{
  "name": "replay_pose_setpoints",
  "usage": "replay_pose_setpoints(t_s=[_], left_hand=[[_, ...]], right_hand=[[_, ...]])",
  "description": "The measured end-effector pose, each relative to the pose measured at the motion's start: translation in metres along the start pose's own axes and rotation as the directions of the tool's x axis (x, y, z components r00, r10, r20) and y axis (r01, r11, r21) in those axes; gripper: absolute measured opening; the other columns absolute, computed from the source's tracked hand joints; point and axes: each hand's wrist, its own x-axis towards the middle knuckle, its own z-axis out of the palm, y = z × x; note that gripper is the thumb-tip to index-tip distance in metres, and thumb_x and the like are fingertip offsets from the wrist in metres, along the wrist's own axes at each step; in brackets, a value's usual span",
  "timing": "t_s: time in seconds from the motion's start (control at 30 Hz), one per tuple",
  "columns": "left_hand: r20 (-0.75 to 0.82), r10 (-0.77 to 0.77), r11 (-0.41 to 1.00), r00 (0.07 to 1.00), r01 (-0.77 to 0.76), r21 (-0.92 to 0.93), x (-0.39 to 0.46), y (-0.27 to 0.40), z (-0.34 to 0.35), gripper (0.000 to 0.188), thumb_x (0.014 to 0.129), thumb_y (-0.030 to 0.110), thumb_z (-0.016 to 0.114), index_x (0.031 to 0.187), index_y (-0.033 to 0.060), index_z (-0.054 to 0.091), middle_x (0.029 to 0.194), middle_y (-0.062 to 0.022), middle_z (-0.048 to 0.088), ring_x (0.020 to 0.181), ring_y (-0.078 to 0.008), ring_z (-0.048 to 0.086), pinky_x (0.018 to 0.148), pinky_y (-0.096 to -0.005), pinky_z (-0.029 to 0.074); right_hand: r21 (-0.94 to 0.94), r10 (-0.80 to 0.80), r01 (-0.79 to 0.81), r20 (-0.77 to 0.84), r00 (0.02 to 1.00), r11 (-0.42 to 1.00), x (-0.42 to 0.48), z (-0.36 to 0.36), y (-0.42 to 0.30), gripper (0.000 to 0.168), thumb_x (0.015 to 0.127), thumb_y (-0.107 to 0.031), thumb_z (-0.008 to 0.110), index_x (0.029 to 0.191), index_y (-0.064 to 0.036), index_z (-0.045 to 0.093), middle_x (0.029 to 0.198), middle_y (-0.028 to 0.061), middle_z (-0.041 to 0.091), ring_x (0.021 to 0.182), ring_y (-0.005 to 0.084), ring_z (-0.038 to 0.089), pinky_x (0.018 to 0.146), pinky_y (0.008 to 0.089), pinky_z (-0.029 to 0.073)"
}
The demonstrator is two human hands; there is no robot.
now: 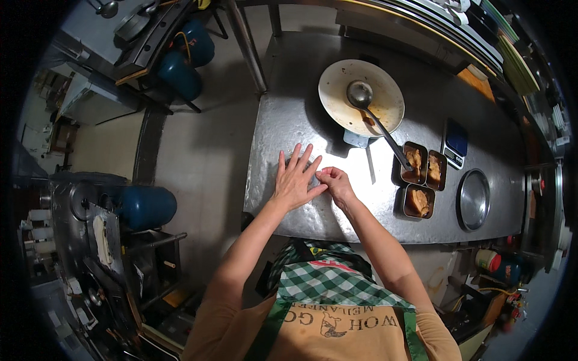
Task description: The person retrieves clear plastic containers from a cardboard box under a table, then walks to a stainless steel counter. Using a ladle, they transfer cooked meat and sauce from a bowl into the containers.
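My left hand (295, 180) lies flat with fingers spread over a round, shallow container (313, 181) on the steel table. Only slivers of its clear rim and darker inside show between the fingers. At the container's right edge, the thumb and forefinger of my right hand (336, 181) are pinched together at the rim; what lies between the fingertips is too small to make out. Further back stands a wide white bowl (334, 104) stained with brown sauce, with a metal ladle (360, 94) resting in it.
Right of my hands, three square metal tins (418, 215) hold browned pieces of food, the ladle's handle end above one. Beyond are a digital kitchen scale (455, 142) and a round metal plate (474, 198). The steel table (289, 117) ends at my apron. Blue gas cylinders (149, 207) stand left.
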Motion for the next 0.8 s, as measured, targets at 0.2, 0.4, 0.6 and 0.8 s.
replay_pose_setpoints(t_s=[0.2,0.4,0.6,0.8], left_hand=[[0.092,-0.019,0.998,0.996,0.013,0.063,-0.001,-0.001,0.012,0.071,0.072,0.054,0.055,0.131,0.0168,0.038,0.138,-0.0086,0.028,0.129,-0.0331,0.017,0.101,-0.0559,0.010],[0.020,-0.126,0.989,0.992,0.124,0.085,0.005,0.008,0.015,0.069,0.070,0.046,0.058,0.129,0.0152,0.039,0.136,-0.0106,0.029,0.126,-0.0337,0.020,0.098,-0.0553,0.013],[-0.064,-0.556,0.831,0.829,0.554,-0.042,-0.004,0.042,0.032,0.078,0.075,0.041,0.056,0.136,0.0086,0.020,0.140,-0.0251,0.012,0.129,-0.0442,0.010,0.098,-0.0605,0.008],[-0.114,-0.396,0.911,0.911,0.375,-0.173,-0.039,-0.003,-0.001,0.057,0.084,0.024,0.047,0.132,0.0004,0.027,0.139,-0.0223,0.019,0.131,-0.0392,0.012,0.103,-0.0508,0.013]], right_hand=[[0.064,0.066,-0.071,0.087,0.994,0.995,0.001,-0.011,0.005,0.008,0.081,-0.009,0.061,0.082,-0.005,0.054,0.072,-0.0004,0.054,0.062,0.0073,0.048,0.055,0.0199,0.041],[-0.041,-0.067,0.071,0.083,0.994,0.997,0.011,-0.011,0.006,0.010,0.083,-0.014,0.060,0.082,-0.006,0.054,0.070,-0.0017,0.053,0.061,0.0068,0.047,0.055,0.0205,0.041],[-0.640,-0.331,0.253,-0.003,0.944,0.726,0.026,-0.013,0.009,0.033,0.090,-0.031,0.048,0.087,0.001,0.055,0.067,0.0058,0.057,0.062,0.0120,0.051,0.057,0.0280,0.042],[-0.744,-0.615,0.416,0.009,0.789,0.522,-0.025,0.002,-0.014,0.024,0.088,-0.019,0.045,0.098,0.002,0.052,0.091,0.0209,0.058,0.084,0.0333,0.057,0.074,0.0394,0.044]])
